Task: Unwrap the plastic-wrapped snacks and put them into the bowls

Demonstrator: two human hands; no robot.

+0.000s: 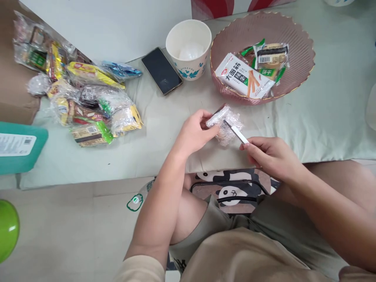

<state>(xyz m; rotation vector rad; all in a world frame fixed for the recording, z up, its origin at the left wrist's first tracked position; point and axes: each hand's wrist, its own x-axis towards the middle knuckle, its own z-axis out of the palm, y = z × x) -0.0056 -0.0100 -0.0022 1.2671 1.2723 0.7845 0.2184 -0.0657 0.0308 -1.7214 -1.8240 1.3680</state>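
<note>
A small bundle in bubble wrap (227, 131) rests at the front of the cloth-covered table, and my left hand (195, 131) grips its left side between thumb and fingers. What lies inside the wrap is mostly hidden; a dark edge shows at its top. My right hand (272, 156) holds a slim white-handled knife (239, 134), pointing up and to the left. The dark tip of the blade touches or lies just over the plastic; I cannot tell whether it has pierced it.
Behind my hands stands a pink gold-rimmed bowl (307, 58) with packaged snacks. Left of it are a paper cup (190, 66) and a phone (161, 71). Several wrapped snacks (91, 105) are heaped at left, near a teal container (38, 147). The table's front edge runs above my lap.
</note>
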